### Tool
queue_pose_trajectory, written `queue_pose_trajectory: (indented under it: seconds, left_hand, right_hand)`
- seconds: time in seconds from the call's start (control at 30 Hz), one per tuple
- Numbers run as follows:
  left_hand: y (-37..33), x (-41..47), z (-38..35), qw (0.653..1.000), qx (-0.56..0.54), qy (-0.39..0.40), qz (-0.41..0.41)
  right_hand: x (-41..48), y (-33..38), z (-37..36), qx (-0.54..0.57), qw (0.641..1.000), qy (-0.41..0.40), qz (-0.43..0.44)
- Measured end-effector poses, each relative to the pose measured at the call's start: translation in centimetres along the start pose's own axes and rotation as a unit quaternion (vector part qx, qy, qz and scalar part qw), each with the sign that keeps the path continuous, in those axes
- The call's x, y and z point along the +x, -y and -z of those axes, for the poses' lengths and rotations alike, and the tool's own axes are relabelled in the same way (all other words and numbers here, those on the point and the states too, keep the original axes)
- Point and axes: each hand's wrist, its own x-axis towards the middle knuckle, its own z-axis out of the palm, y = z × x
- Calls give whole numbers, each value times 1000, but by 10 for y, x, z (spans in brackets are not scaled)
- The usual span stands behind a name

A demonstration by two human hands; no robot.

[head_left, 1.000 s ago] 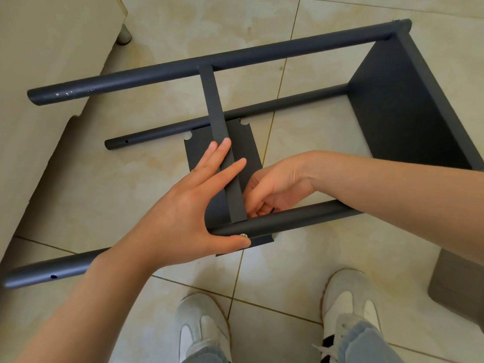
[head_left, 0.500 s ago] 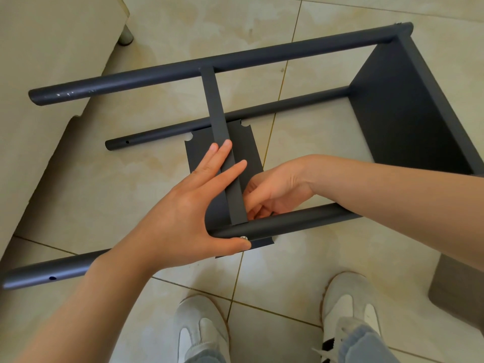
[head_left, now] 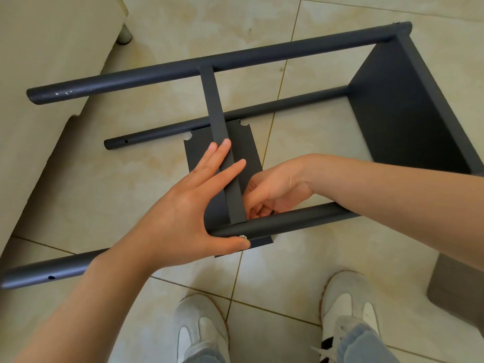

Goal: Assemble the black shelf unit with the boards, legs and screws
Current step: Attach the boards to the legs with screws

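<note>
The black shelf unit lies on its side on the tiled floor. One board [head_left: 398,108] is fixed at the right end between the legs. A second board [head_left: 217,113], seen edge-on, spans from the far leg [head_left: 183,69] to the near leg [head_left: 293,222]. My left hand [head_left: 183,213] lays straight fingers against this board, its thumb pressing a silver screw head [head_left: 243,237] on the near leg. My right hand [head_left: 277,187] reaches behind the near leg beside the board, fingers curled on a small dark part I cannot identify.
A third leg [head_left: 288,103] lies on the floor under the frame. A loose notched black board [head_left: 243,142] lies flat beneath the joint. A beige sofa [head_left: 39,74] borders the left. My white shoes [head_left: 199,328] stand close in front. A grey block [head_left: 458,292] sits at the right.
</note>
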Motion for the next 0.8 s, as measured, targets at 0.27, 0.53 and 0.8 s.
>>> queue_pose_trajectory:
  seconds: [0.27,0.53,0.8]
  left_hand:
    - [0,0,0,1000,6,0,1]
    - [1,0,0,1000,10,2,-2]
    - [2,-1,-2,1000,20,2,-3]
  right_hand:
    - [-3,1,0,2,1000,24,12]
    - [-7,3,-2,-4,999,30,18]
    - [-12,6,-8,-37,999,-7,27]
